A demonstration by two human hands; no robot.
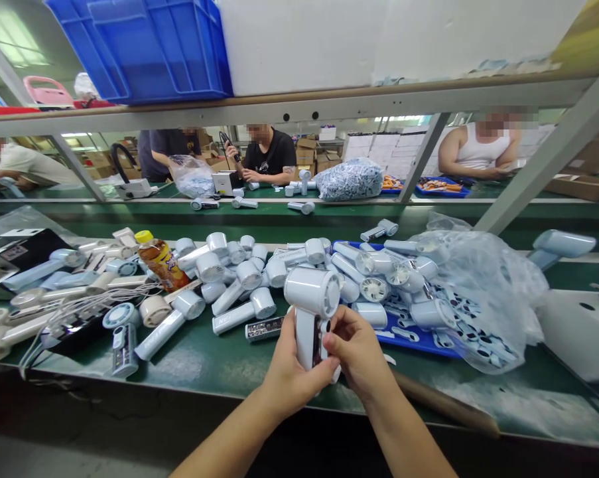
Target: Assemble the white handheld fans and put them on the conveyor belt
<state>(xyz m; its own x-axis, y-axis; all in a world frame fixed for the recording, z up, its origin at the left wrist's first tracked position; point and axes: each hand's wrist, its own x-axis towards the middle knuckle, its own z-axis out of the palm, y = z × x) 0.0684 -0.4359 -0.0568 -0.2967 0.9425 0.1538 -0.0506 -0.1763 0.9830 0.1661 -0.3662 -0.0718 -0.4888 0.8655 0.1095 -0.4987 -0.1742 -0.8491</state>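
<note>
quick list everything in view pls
held fan: 1, pale blue and white, between the hands
loose fans and fan parts: many, pale blue and white, heaped on the bench
bench: 1, green, under the fans
tray: 1, blue, under fans at right
plastic bag: 1, clear, right of the tray
drink bottle: 1, orange with yellow cap, among the fans
crate: 1, blue, on the shelf above
co-workers: 4, dark and white clothes, beyond the shelf
left hand: 1, bare, on the fan
right hand: 1, bare, on the fan
</note>
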